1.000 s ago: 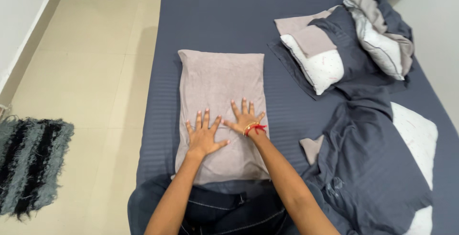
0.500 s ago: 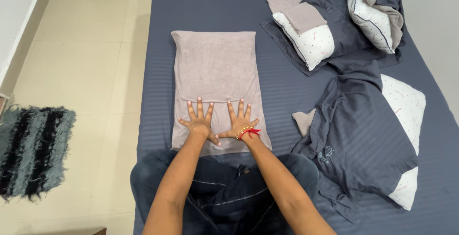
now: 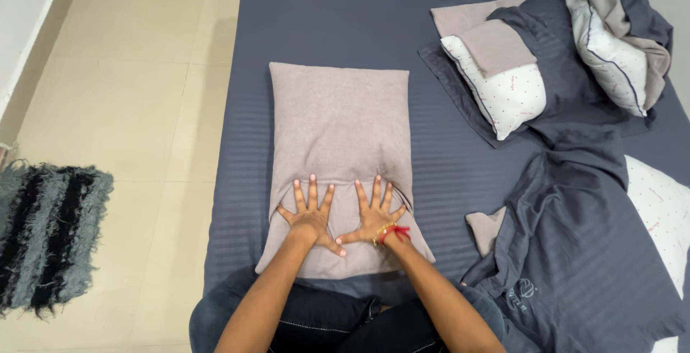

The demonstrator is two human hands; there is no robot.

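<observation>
The taupe pillow lies lengthwise on the dark blue striped bed sheet, near the bed's left edge, its near end toward your knees. Your left hand and right hand are both flat on that near end, fingers spread wide, palms down, gripping nothing. They press side by side, just below a crease where the pillowcase's loose flap seems to fold over the filling. This looks like the smoothing step: the cover is on and you are flattening its open end. The next move calls for even pressure swept outward toward the near corners, so the flap lies without puckers, and light contact so the pillow does not slide on the sheet.

Toward the bed's right edge lies a crumpled dark blue cover. At the far right corner a white dotted pillow sits half in its cover.
</observation>
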